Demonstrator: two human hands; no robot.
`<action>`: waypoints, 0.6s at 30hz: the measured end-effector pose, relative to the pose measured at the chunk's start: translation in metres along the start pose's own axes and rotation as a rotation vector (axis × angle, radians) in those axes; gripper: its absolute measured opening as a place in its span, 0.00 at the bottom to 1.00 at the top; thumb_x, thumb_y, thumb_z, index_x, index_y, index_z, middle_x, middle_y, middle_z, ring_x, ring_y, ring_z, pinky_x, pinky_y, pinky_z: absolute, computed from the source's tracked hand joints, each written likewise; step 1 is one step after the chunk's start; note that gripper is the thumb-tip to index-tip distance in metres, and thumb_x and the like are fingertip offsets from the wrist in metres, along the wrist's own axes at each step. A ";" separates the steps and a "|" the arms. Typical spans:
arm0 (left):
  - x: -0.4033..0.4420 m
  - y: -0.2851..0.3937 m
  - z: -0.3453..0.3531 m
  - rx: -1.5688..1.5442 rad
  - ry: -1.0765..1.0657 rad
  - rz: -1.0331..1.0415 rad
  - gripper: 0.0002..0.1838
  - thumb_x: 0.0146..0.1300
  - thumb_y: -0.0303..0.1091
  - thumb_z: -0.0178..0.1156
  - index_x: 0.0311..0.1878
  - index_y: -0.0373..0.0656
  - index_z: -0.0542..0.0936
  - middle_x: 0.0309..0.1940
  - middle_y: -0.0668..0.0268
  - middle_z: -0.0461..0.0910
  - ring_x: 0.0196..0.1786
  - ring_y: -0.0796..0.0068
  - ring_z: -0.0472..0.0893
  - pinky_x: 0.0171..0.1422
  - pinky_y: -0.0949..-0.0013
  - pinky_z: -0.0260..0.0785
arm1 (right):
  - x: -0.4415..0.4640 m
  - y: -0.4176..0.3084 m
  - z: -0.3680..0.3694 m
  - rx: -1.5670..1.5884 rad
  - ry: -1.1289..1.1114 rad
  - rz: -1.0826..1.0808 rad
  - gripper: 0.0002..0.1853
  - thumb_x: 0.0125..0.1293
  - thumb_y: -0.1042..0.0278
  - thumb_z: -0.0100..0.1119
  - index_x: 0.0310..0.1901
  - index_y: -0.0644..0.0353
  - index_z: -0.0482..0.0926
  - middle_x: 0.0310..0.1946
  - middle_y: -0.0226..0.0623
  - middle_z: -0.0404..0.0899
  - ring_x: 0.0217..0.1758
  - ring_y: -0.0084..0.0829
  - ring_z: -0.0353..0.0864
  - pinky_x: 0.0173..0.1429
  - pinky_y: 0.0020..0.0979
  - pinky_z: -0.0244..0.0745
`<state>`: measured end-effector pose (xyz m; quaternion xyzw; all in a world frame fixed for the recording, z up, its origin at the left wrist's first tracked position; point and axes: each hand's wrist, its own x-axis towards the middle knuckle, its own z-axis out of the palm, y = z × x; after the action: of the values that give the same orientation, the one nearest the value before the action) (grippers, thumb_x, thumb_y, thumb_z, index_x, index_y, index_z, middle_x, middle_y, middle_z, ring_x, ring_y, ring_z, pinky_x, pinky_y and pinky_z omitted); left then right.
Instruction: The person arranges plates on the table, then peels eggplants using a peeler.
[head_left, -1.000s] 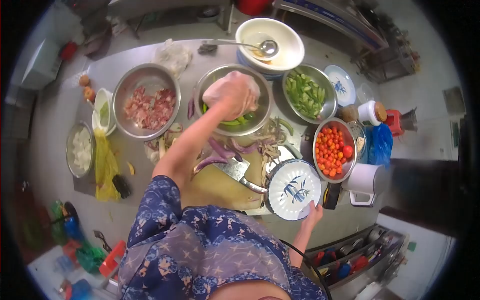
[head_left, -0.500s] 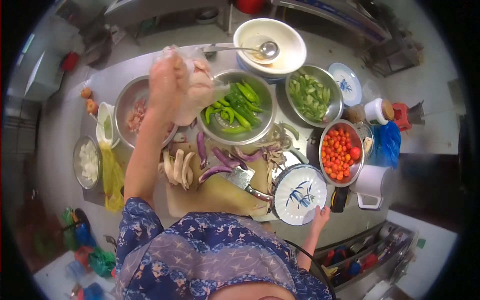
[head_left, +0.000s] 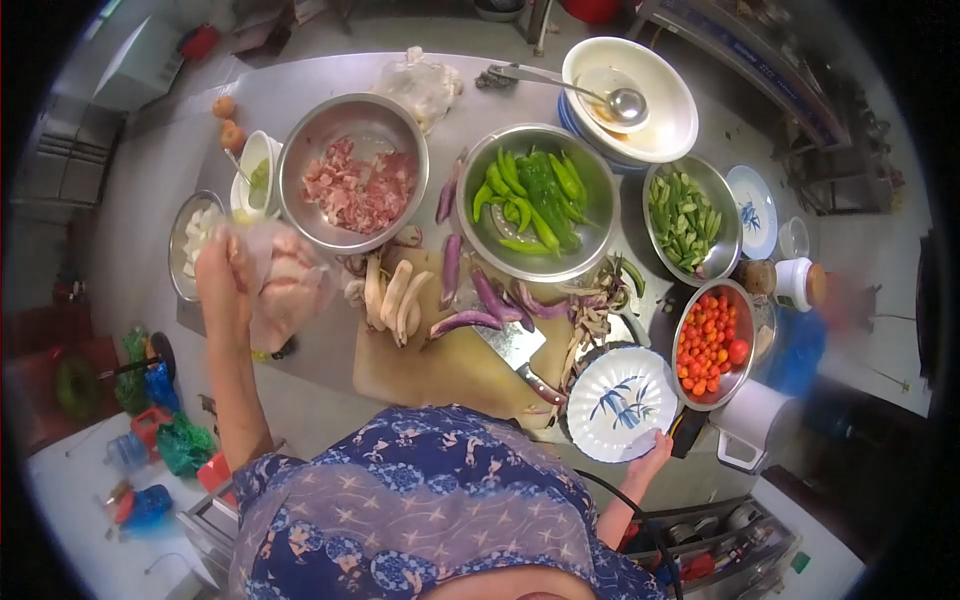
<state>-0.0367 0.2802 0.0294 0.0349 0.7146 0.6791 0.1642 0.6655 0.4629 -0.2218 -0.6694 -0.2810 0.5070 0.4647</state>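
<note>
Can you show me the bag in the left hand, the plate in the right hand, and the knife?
Bag (head_left: 288, 290): head view, on its bulging middle.
Plate (head_left: 621, 404): head view, on its painted middle.
Knife (head_left: 519, 354): head view, on its blade.

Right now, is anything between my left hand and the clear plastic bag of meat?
No, nothing visible: your left hand grips the clear plastic bag of meat directly. The steel bowl of chopped meat sits farther from you, not between them.

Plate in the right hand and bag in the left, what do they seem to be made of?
The plate looks glossy, perhaps glazed ceramic or melamine: its fluted white surface catches highlights. The bag is probably thin clear plastic, as its crinkled film is see-through.
</note>
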 end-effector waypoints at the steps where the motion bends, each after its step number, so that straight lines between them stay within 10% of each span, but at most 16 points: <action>1: 0.007 -0.016 -0.016 -0.037 0.049 -0.054 0.20 0.78 0.41 0.50 0.25 0.51 0.66 0.16 0.79 0.59 0.16 0.86 0.56 0.19 0.77 0.46 | -0.004 -0.003 0.005 0.001 0.005 -0.008 0.11 0.68 0.72 0.58 0.50 0.65 0.74 0.44 0.35 0.78 0.46 0.32 0.79 0.53 0.34 0.75; 9: 0.070 -0.121 -0.118 -0.189 0.344 -0.050 0.16 0.75 0.41 0.54 0.28 0.49 0.69 0.19 0.76 0.64 0.19 0.84 0.62 0.22 0.75 0.54 | -0.017 -0.027 0.021 -0.058 0.017 -0.037 0.16 0.75 0.69 0.55 0.59 0.67 0.74 0.50 0.35 0.80 0.51 0.29 0.80 0.55 0.32 0.75; 12: 0.129 -0.196 -0.189 0.415 0.182 0.016 0.10 0.71 0.37 0.54 0.40 0.40 0.78 0.29 0.62 0.77 0.29 0.69 0.77 0.36 0.67 0.70 | -0.021 -0.020 0.006 -0.032 0.033 -0.007 0.16 0.76 0.68 0.55 0.59 0.67 0.76 0.48 0.34 0.81 0.49 0.28 0.81 0.54 0.31 0.75; 16: 0.070 -0.134 -0.091 1.301 0.402 0.309 0.22 0.64 0.29 0.57 0.62 0.36 0.77 0.54 0.43 0.78 0.63 0.47 0.75 0.68 0.49 0.65 | -0.031 -0.012 -0.019 -0.090 0.040 0.015 0.17 0.76 0.68 0.55 0.59 0.70 0.76 0.49 0.37 0.83 0.47 0.30 0.83 0.54 0.32 0.77; 18: 0.054 -0.127 -0.057 1.326 0.364 0.619 0.21 0.63 0.29 0.58 0.60 0.36 0.78 0.55 0.46 0.79 0.62 0.48 0.75 0.68 0.50 0.65 | -0.039 -0.007 -0.027 -0.056 0.074 0.056 0.17 0.76 0.67 0.55 0.59 0.71 0.76 0.49 0.39 0.83 0.48 0.31 0.83 0.54 0.33 0.77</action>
<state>-0.0815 0.2301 -0.1043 0.2128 0.9470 0.1169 -0.2102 0.6784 0.4238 -0.1978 -0.7080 -0.2590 0.4865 0.4416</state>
